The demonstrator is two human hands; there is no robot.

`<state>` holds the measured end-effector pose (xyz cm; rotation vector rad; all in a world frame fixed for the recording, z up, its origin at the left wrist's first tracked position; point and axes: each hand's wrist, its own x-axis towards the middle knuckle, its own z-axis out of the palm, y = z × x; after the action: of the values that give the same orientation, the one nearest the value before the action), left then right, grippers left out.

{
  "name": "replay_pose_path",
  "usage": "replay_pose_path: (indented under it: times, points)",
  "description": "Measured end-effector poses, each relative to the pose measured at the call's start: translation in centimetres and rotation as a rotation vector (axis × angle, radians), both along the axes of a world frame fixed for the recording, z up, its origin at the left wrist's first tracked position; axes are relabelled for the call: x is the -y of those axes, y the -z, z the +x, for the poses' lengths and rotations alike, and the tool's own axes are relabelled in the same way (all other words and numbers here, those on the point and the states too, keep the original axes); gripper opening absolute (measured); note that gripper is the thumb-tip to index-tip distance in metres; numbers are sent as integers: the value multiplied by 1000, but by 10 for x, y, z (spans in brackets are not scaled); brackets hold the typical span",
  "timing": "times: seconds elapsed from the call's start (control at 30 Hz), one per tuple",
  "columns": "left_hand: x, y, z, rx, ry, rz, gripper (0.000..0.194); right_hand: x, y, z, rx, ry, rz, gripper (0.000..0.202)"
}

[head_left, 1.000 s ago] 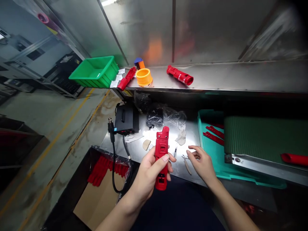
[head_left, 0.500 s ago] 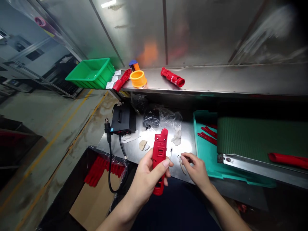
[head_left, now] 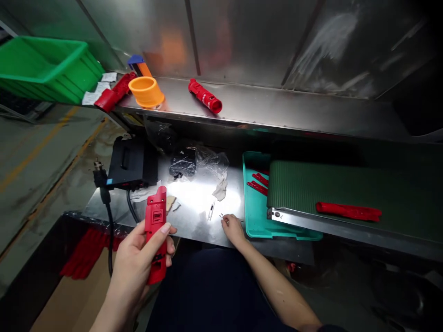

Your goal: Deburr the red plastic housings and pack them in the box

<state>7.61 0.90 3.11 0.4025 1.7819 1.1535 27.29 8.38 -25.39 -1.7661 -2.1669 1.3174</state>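
Note:
My left hand [head_left: 141, 251] is wrapped round a red plastic part [head_left: 156, 216], held upright above the bench's front edge. My right hand [head_left: 234, 229] rests low over the metal bench [head_left: 197, 228], its fingers drawn together; what they hold, if anything, is too small to name. Just left of it lies a small white tool [head_left: 211, 210], with a crumpled white cloth [head_left: 220, 186] behind. A tan piece [head_left: 170, 203] is partly hidden by the red part.
A teal tray [head_left: 254, 223] with red strips sits under a green conveyor [head_left: 332, 184] bearing a red part [head_left: 349, 211]. On the shelf stand a green bin [head_left: 65, 83], an orange ring [head_left: 146, 92] and a red tube [head_left: 205, 96]. A black box [head_left: 129, 161] is at left.
The view has swung to the right. My right hand has come down to the bench and its fingers have drawn together. My left hand keeps hold of the red part.

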Motion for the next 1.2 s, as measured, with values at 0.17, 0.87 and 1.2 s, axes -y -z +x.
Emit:
replay_pose_path:
  times: [0.17, 0.87, 1.2]
  points:
    - [12, -4, -31, -190, -202, 38, 32, -19, 1, -35, -61, -140, 20, 26]
    - [22, 2, -50, -546, -34, -103, 21, -31, -135, -144, -594, -154, 223, 22]
    - [13, 7, -23, -667, 293, 52, 37, -11, -259, -107, -982, -318, 694, 24]
